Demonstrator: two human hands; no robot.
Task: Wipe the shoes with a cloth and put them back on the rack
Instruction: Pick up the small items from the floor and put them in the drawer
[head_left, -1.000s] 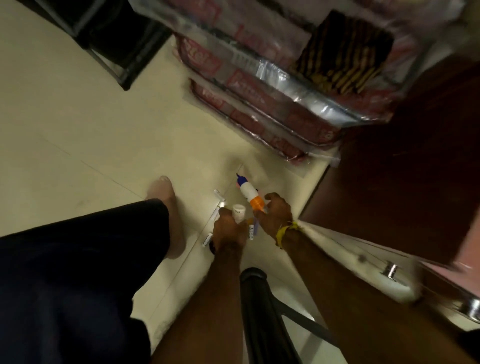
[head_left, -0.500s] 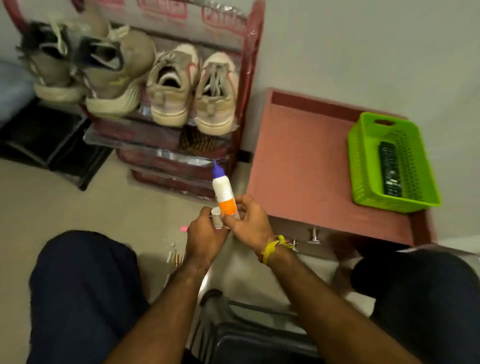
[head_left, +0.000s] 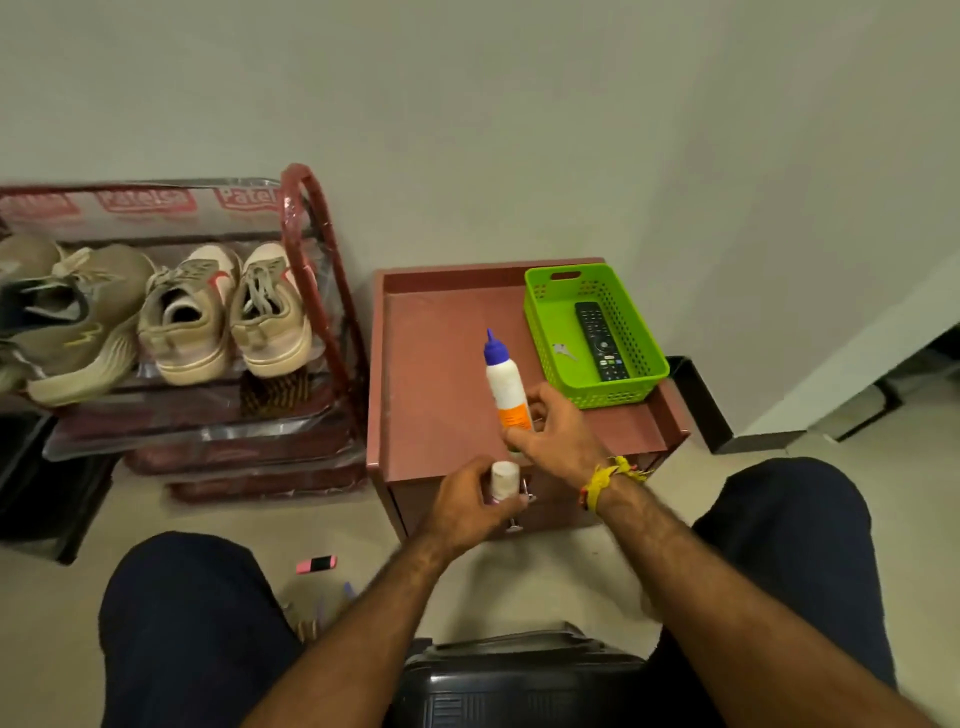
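A red shoe rack (head_left: 311, 249) wrapped in clear plastic stands at the left against the wall. On its upper shelf sit a pair of beige sneakers (head_left: 223, 312) and a tan running shoe (head_left: 78, 332). My right hand (head_left: 561, 441) grips a white glue bottle (head_left: 504, 382) with a blue nozzle and orange label, upright over the front of a small red cabinet (head_left: 436, 374). My left hand (head_left: 472, 504) holds a small white bottle (head_left: 505, 480) in front of the cabinet's drawer. No cloth is in view.
A green basket (head_left: 550, 291) with a black remote (head_left: 600, 340) sits on the cabinet's right side. A pink eraser (head_left: 317, 564) and small items lie on the floor between my knees. A black chair edge (head_left: 519, 675) is below. A dark stand (head_left: 31, 499) sits far left.
My head has lifted from the floor to the rack and cabinet. Both hands rose from the floor with the glue bottle and small bottle, and moved right over the cabinet.
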